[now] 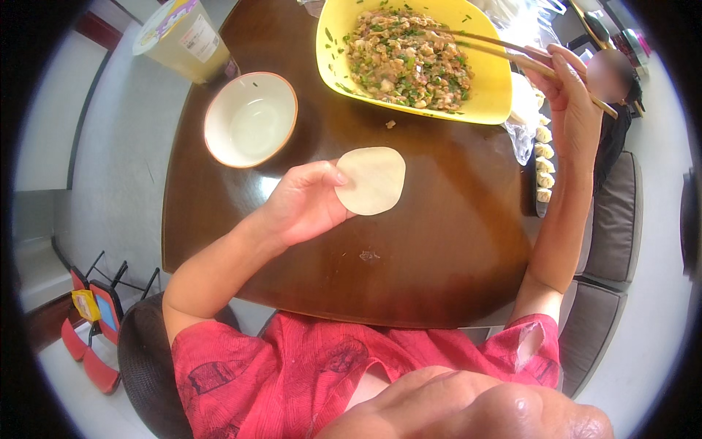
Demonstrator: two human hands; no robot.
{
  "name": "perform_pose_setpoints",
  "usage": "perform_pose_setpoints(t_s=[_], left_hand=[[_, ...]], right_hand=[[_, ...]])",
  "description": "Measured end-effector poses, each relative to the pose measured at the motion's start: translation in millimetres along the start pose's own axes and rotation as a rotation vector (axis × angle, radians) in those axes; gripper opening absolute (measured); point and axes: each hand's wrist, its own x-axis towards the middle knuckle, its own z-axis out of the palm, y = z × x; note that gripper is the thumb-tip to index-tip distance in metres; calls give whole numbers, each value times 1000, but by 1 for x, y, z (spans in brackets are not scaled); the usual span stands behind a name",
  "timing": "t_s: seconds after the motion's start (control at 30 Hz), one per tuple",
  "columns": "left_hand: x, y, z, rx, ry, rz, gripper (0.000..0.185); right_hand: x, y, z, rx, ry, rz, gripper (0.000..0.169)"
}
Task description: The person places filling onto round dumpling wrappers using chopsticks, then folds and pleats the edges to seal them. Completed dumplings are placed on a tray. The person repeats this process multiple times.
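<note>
My left hand point(310, 203) holds a round dough wrapper point(373, 181) flat over the table, its thumb on the left edge. My right hand point(567, 96) grips a pair of wooden chopsticks point(502, 52); their tips reach into the minced filling with chopped greens point(408, 60). That filling lies in a yellow bowl point(493, 99) at the table's far side. Left of it stands a white bowl with an orange rim point(249, 120), a green fleck on its inner wall. Folded dumplings point(544, 164) sit in a row on a dark tray, partly behind my right forearm.
A plastic tub point(181, 44) stands at the far left edge of the brown table point(439, 236). Clear plastic bags point(521, 137) lie right of the yellow bowl. A bit of filling point(390, 124) is on the tabletop. Another person point(614, 110) is beyond my right arm, near grey cushions point(611, 219).
</note>
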Motion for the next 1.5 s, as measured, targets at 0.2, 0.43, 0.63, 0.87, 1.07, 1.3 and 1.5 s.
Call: perform_pose_setpoints(t_s=[0.2,0.43,0.63,0.87,1.07,1.3,1.5], left_hand=[[0,-1,2,-23,-33,-7,62],[-1,-1,4,-1,-9,-13,66],[0,-1,3,-4,-8,-13,66],[-4,8,2,-13,-1,72,65],[0,13,0,-5,-35,138,69],[-1,11,-1,-82,-68,134,70],[-2,15,9,-32,-138,119,82]], right_hand=[[1,14,-2,-26,-49,140,27],[-1,17,9,102,-70,158,25],[2,14,1,197,0,118,24],[6,17,-6,391,64,190,22],[-5,1,-6,563,-135,233,25],[-24,-8,19,470,-277,351,29],[-30,-8,40,282,-391,431,27]])
